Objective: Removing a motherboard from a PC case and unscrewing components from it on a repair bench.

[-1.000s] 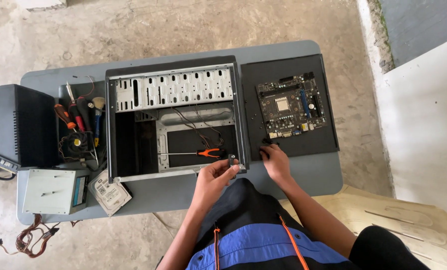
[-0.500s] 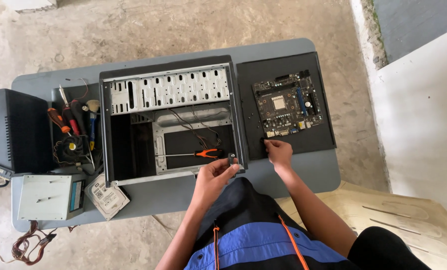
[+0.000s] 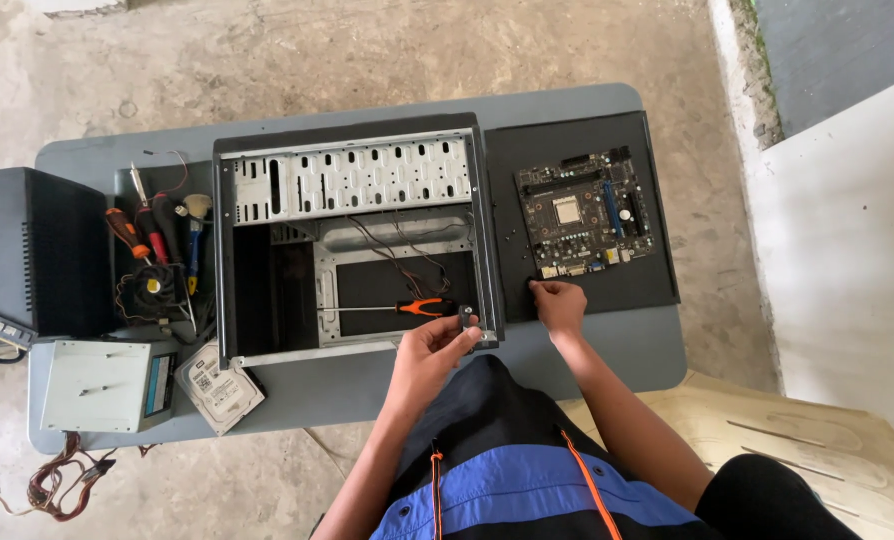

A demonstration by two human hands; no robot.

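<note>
While left grip (image 3: 437,345) pinches case corner (image 3: 485,335) | right grip (image 3: 557,300) fingertips pressed on black panel (image 3: 657,290), beside motherboard (image 3: 585,212)

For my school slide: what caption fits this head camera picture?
Left hand at open computer case, right hand beside motherboard.

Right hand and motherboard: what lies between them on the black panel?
In the head view, nothing: a short bare strip of black panel separates the right hand from the motherboard, which lies just beyond the fingertips.
</note>
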